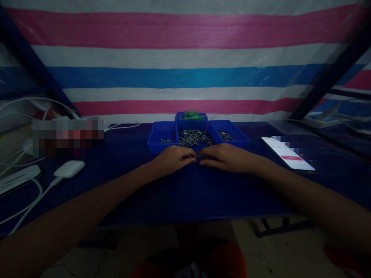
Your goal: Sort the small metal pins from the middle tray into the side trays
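Observation:
My left hand [174, 158] and my right hand [224, 156] meet over the near side of the blue bins. A small thin metal piece [199, 156] spans the gap between my fingertips, too dim to tell its exact kind. The left fingers pinch one end, and the right thumb and fingers close around the other. Just behind lies a pile of slender metal pieces [194, 137] in the middle bin. Smaller heaps sit in the left blue bin [158, 131] and the right blue bin [236, 133]. My knuckles hide part of the bins' front edges.
Green material [193, 115] fills a bin at the back. A lit phone [286, 154] lies on the blue table [185, 197] to the right. On the left are a white charger [69, 168], cables and a blurred-out patch. A striped sheet [185, 77] hangs behind.

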`<state>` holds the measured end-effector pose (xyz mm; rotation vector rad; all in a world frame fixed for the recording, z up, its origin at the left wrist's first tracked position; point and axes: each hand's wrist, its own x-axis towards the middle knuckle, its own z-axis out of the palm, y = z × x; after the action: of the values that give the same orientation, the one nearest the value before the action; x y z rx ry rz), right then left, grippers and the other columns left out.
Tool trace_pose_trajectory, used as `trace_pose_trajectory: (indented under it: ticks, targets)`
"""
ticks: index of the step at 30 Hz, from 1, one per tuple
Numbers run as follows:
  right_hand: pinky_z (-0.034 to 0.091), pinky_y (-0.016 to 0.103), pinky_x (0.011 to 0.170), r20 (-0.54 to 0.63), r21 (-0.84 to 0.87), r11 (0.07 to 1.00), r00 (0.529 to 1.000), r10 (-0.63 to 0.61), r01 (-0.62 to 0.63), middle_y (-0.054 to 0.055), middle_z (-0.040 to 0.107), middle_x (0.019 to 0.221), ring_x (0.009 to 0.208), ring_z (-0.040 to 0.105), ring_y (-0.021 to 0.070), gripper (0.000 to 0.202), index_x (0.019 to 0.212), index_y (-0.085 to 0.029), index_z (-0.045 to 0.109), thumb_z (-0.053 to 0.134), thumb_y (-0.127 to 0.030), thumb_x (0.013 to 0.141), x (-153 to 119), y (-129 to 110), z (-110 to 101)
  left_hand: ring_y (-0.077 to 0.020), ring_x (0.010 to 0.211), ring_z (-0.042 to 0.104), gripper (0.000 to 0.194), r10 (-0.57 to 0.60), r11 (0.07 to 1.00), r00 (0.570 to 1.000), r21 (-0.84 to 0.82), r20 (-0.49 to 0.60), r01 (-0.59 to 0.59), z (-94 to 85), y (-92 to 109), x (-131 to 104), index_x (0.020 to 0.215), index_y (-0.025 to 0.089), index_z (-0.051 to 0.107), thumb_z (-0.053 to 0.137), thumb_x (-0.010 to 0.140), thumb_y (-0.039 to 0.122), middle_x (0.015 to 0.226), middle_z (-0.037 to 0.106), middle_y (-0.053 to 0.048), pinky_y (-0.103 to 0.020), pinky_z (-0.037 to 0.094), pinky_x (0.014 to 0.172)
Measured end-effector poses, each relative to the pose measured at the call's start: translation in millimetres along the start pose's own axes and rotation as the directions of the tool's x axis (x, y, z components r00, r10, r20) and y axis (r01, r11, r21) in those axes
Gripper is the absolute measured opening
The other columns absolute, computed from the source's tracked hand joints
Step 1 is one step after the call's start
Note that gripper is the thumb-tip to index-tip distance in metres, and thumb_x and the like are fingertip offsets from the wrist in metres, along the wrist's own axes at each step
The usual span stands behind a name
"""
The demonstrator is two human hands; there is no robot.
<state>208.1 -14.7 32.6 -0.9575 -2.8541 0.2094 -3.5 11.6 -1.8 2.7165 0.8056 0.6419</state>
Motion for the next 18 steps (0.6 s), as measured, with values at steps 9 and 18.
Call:
trace_pose_trajectory:
  ticks: [9,18]
  targets:
    - [0.035,0.025,0.058,-0.009,-0.057,0.998,1.0,0.023,-0.024,0.002,0.055,0.066,0.059,0.051,0.0115,0.027,0.079,-0.016,0.052,0.034,-0.032,0.09,0.6,1.8,-1.1,-0.0119,0.075,0.057,0.022,0.032,0.977,0.999,0.211,-0.001,-0.031,-0.8,2.5,-2.3,0.095,0.018,0.06,0.044,0.085,0.029,0.083,0.063,-0.003,-0.023,0.042,0.068]
    - [0.033,0.025,0.057,-0.028,-0.109,0.992,0.998,0.06,-0.063,0.003,0.057,0.067,0.059,0.051,0.0116,0.023,0.078,-0.016,0.053,0.035,-0.027,0.088,0.9,8.3,-0.2,-0.0109,0.064,0.055,0.022,-0.054,0.969,0.998,0.24,-0.015,0.056,-3.2,7.1,-3.3,0.084,0.018,0.06,0.042,0.084,0.031,0.071,0.061,0.0,-0.022,0.036,0.058]
